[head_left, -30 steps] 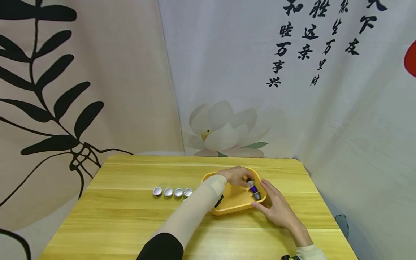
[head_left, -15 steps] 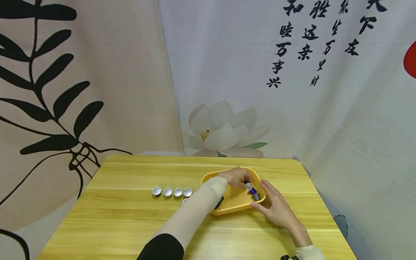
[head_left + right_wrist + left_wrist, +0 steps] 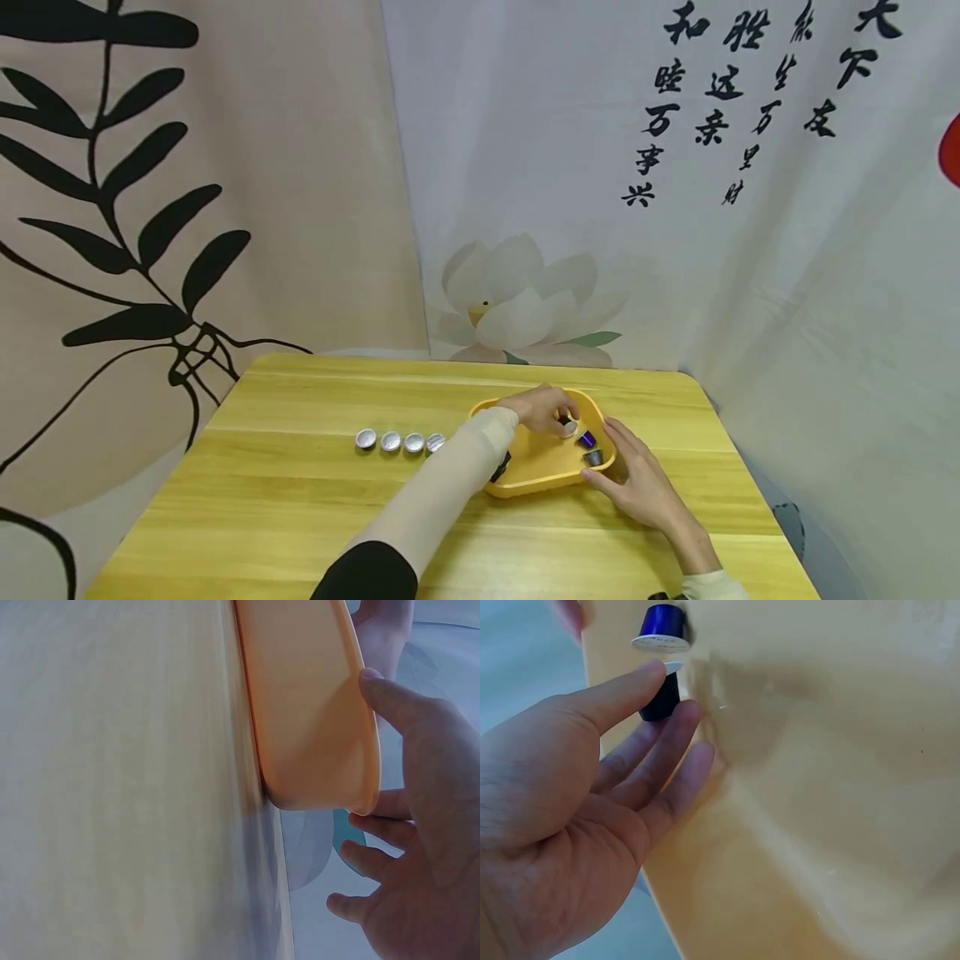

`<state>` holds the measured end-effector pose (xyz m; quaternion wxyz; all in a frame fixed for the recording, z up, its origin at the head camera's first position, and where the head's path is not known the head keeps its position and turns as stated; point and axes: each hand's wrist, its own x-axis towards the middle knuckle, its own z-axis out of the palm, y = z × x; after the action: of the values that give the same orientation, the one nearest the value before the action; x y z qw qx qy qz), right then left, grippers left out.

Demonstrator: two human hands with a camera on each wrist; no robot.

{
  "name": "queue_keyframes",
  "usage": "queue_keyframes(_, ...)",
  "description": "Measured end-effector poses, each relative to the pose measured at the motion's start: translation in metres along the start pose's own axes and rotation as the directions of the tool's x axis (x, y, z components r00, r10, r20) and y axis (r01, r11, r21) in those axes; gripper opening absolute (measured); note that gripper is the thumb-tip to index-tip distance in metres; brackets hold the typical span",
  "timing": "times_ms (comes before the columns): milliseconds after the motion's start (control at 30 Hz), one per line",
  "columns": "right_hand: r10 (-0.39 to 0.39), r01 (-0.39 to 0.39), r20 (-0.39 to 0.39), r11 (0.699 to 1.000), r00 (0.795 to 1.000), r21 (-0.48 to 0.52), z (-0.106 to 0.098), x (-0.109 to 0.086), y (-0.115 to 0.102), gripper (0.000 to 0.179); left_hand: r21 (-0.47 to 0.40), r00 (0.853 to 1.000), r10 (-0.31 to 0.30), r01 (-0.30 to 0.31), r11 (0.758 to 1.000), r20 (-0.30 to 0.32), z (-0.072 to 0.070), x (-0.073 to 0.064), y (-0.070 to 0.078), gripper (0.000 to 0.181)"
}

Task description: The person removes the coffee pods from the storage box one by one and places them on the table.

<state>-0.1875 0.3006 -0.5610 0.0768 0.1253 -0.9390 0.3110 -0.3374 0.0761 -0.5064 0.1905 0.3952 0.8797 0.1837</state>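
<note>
Black capsule, in left hand, probably fingertip-pinched

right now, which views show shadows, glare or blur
Head view: bright, fairly even light, table grain visible; left wrist: soft brown shadow and pale sheen on the tray; right wrist: dim, bluish cast, table grain soft, shadow across the tray's outer wall.

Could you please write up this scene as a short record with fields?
Left hand: the left hand pinches a black capsule with a pale lid
Right hand: the right hand touches the rim at the right end of the yellow tray
Also in tray: blue-purple capsule, dark grey capsule
On table: four silver-topped capsules visible in a row, left of the tray
Surface: wood-patterned table
</note>
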Motion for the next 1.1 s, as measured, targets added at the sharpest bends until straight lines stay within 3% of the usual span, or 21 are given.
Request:
queue_keyframes(333, -0.003, 0.003, 0.004, 1.000, 1.000, 0.001, 0.001, 0.002, 0.004, 0.099, -0.051, 0.992, 0.123, -0.125, 0.991, -0.041, -0.018, -0.015, -0.007, 0.034)
queue_keyframes(700, 0.006, -0.006, 0.007, 1.000, 1.000, -0.005, 0.000, 0.002, 0.002, 0.099, -0.158, 0.987, 0.133, -0.147, 0.976, -0.095, -0.032, -0.039, -0.009, 0.036)
queue_keyframes(1100, 0.013, -0.013, 0.006, 1.000, 1.000, -0.010, 0.000, 0.000, -0.002, 0.099, -0.292, 0.958, 0.228, -0.271, 0.917, -0.172, -0.042, -0.073, -0.004, 0.046)
